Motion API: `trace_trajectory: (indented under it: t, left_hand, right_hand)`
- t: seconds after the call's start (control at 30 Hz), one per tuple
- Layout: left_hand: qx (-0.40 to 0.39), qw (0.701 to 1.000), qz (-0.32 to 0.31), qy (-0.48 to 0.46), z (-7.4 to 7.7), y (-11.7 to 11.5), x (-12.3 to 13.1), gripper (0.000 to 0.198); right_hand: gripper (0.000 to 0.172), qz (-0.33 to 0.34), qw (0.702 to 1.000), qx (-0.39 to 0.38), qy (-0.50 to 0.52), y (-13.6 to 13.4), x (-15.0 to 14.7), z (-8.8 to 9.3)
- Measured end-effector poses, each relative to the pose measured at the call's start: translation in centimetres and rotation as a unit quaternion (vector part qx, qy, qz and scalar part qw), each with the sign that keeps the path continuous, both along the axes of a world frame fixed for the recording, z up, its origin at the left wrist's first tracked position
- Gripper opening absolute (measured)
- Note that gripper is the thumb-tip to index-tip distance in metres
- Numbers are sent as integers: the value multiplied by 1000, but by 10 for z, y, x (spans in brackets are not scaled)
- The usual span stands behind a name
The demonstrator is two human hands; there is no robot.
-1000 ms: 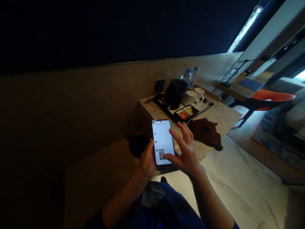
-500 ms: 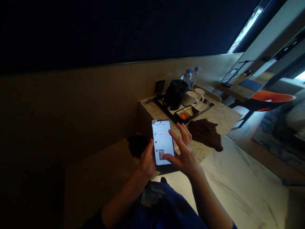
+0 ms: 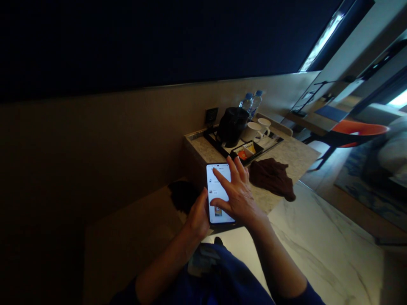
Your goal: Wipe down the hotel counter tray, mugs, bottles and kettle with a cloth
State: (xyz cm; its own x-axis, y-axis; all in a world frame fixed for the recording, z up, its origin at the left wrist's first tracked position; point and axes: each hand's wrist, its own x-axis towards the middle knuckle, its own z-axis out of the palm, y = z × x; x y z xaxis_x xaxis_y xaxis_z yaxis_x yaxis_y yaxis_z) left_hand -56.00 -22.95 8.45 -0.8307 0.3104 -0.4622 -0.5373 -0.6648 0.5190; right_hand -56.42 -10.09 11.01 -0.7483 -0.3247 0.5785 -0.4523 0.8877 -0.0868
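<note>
A smartphone [image 3: 221,218] with a lit white screen showing a chat page is held upright in front of me. My left hand [image 3: 197,216] grips it along its left edge. Over the screen, my right hand [image 3: 238,192] is spread, its fingers apart and its thumb above a small picture in the chat. Whether a fingertip touches the glass I cannot tell. Beyond the phone, a crumpled dark brown cloth [image 3: 272,178] lies on the stone counter [image 3: 299,156].
On the counter, a black tray [image 3: 219,146] bears a black kettle [image 3: 233,127], two white mugs [image 3: 253,131] and a sachet box [image 3: 247,150]. Two water bottles [image 3: 255,103] stand behind. An orange chair [image 3: 359,128] is at a desk [image 3: 321,120] on the right.
My right hand has moved left across the phone, covering more of its screen. The phone sits slightly lower and further right in view. My left hand keeps its hold.
</note>
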Motion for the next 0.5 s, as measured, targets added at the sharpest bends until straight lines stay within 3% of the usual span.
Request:
trace_trajectory:
  t: [0.2,0.37,0.5]
  left_hand:
    - [40,999,-5,23,-2,0,1,43]
    - [14,1000,5,11,-4,-4,0,44]
    - [5,1000,4,6,-2,-6,-3,45]
  right_hand:
    - [68,-7,998,29,-59,-12,-10,5]
    - [60,14,995,-91,29,5,-9,-3]
    - [57,-16,984,-156,87,24,-3,-12]
